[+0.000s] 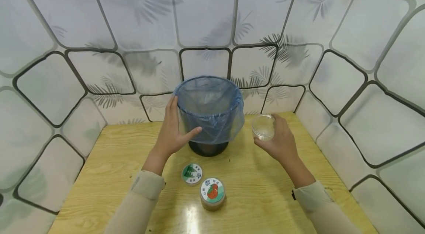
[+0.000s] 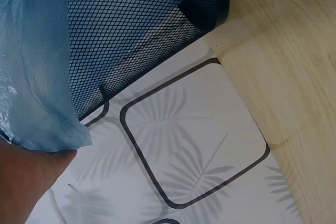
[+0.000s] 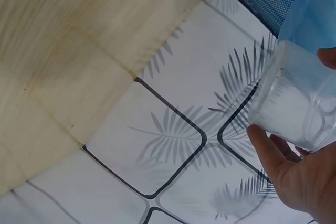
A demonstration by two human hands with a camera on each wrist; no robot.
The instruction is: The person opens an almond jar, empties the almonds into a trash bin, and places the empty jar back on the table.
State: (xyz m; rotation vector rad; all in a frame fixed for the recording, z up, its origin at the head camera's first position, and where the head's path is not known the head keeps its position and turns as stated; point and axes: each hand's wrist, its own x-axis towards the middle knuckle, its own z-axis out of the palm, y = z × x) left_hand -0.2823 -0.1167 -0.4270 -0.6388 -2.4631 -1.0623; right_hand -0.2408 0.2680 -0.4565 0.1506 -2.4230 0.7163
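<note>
A black mesh wastebasket (image 2: 142, 30) lined with a blue plastic bag (image 1: 216, 127) stands at the back of the table. My left hand (image 1: 172, 132) rests against the left side of the bag near the rim, fingers straight and thumb spread across its front. To the right of the wastebasket, my right hand (image 1: 279, 138) grips a clear plastic jar (image 1: 263, 127), thumb on one side and fingers on the other. In the right wrist view the jar (image 3: 294, 98) is see-through, with nothing visible inside, and overlaps the blue bag.
Nearer the front of the wooden table (image 1: 265, 197) stands a jar with a tomato label (image 1: 212, 190) on its top. Just behind and left of it lies a round lid with a green vegetable label (image 1: 192, 173). Patterned walls (image 1: 209, 13) enclose the back and sides.
</note>
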